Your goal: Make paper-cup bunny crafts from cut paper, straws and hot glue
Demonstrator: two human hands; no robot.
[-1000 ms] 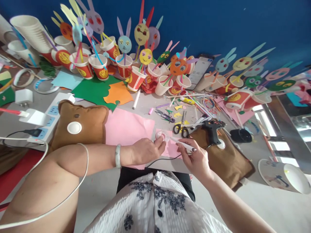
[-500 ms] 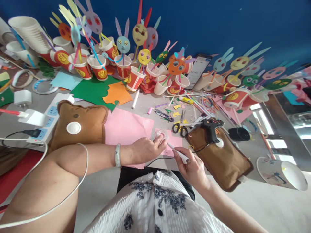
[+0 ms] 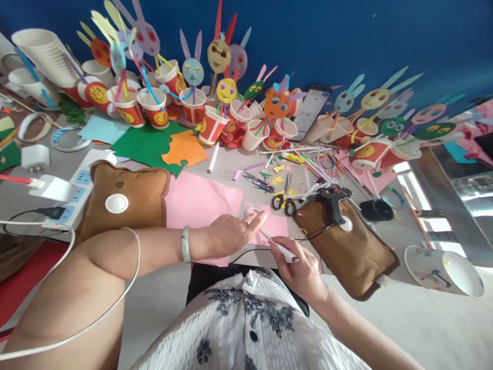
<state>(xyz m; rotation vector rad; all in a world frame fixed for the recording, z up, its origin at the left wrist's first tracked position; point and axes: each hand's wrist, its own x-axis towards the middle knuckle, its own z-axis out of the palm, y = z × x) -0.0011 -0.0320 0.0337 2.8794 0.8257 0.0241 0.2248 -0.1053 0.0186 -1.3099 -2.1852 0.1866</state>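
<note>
My left hand (image 3: 230, 234) presses its fingers down on a small round clear ring, like a roll of tape (image 3: 251, 210). The ring lies flat on a small pink paper (image 3: 278, 224), and my fingers partly cover it. In my right hand (image 3: 304, 268) is a white marker pen (image 3: 284, 250), its tip pointing up and left at the pink paper near my left fingertips. Whether the tip touches the paper is too small to tell. A larger pink sheet (image 3: 202, 198) lies to the left, partly under my left forearm.
Scissors (image 3: 284, 200) and a glue gun (image 3: 334, 205) lie to the right, the gun resting on a brown cushion (image 3: 348, 252). Another brown cushion (image 3: 129, 190) and a power strip (image 3: 79, 190) are on the left. Paper cups (image 3: 213, 123) with paper faces line the back.
My left hand has turned slightly, and its index finger stretches further over the paper. The pen and my right hand have shifted a little to the left.
</note>
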